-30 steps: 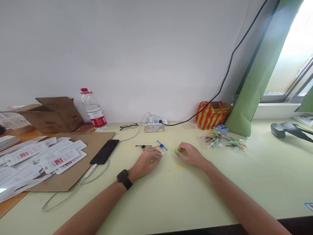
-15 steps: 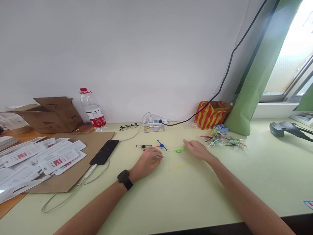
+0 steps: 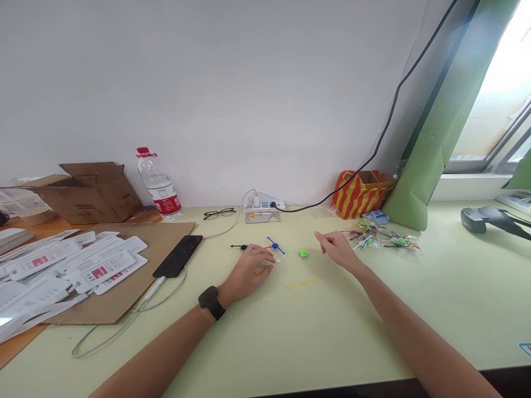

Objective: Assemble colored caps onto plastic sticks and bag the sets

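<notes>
My left hand (image 3: 248, 271), with a dark watch on its wrist, rests on the pale green desk (image 3: 290, 331) with fingers curled over a small yellowish piece I cannot name. Just beyond its fingertips lie a blue spinner piece (image 3: 274, 245) and a black one (image 3: 241, 247). A small green spinner (image 3: 303, 254) stands alone on the desk between my hands. My right hand (image 3: 338, 250) hovers to its right, loosely curled with the forefinger out, holding nothing. A thin yellow strip (image 3: 301, 284) lies nearer to me.
A clear bag of coloured pieces (image 3: 379, 237) lies at the right by a striped bag (image 3: 359, 193). Power strip (image 3: 261, 207), glasses (image 3: 218, 214), water bottle (image 3: 159, 185), black phone (image 3: 178, 256) with cable, cardboard box (image 3: 89, 190) and white packets (image 3: 62, 271) fill the left.
My right hand let go of the green spinner and drew back to the right and up. The spinner's arms no longer show; only its round hub does. The left hand stayed put.
</notes>
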The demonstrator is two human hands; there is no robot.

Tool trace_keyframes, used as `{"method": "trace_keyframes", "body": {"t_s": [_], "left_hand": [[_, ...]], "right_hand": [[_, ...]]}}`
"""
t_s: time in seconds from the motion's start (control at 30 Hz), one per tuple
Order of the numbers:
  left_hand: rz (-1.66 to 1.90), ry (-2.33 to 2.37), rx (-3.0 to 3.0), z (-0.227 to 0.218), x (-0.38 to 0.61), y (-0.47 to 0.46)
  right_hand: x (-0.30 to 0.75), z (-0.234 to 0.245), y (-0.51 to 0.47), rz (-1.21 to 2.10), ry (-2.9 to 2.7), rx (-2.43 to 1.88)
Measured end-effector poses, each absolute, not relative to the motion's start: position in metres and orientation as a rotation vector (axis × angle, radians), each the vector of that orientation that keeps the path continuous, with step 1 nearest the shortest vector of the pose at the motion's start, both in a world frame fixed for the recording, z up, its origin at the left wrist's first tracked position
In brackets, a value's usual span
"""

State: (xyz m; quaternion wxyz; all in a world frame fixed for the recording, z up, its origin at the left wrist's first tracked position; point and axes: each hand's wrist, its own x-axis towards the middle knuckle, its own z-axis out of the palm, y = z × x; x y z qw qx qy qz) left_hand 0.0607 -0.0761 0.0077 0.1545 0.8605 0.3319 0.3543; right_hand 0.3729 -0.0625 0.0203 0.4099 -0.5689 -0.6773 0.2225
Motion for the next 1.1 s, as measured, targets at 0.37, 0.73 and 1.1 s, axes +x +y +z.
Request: {"method": "trace_keyframes", "body": {"t_s": [0.37,0.73,1.1], "left_hand": [[1.117,1.258,2.547,0.034,0.047,-0.074],[0.583,1.158,3.010,0.035,0.046,-0.075],[0.580,0.944,2.890,0.030,0.062,-0.091]], "right_hand": [[0.365,0.046,-0.088,1.081,-2.095,-1.185],[0.340,0.041,-0.103,0.741,-2.490,-1.226],[0.325,0.039,-0.113,0.936,-2.421,-1.065]]}}
